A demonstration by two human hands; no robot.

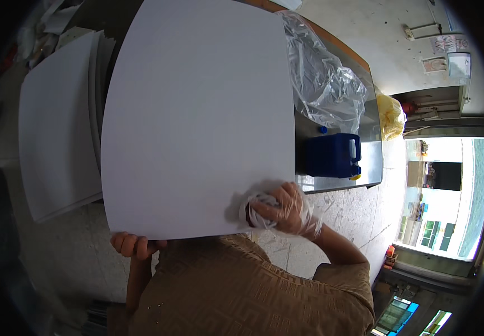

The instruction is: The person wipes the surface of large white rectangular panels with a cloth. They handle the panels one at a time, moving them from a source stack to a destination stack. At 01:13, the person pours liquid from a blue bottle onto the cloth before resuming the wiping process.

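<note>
A large white board (200,112) lies in front of me, its near edge close to my body. At the near left corner my left hand (137,245) is closed, its fingers curled along the edge. My right hand (286,211) wears a loose clear plastic glove and grips a crumpled white cloth (263,211). It presses the cloth on the board's near right corner. The glove partly covers the cloth.
To the left stands a stack of white boards (57,129). On the metal-topped table (372,159) right of the board are crumpled clear plastic sheeting (326,73), a blue jerrycan (331,155) and a blue cap (323,129). Beyond it sits a yellow bag (391,116).
</note>
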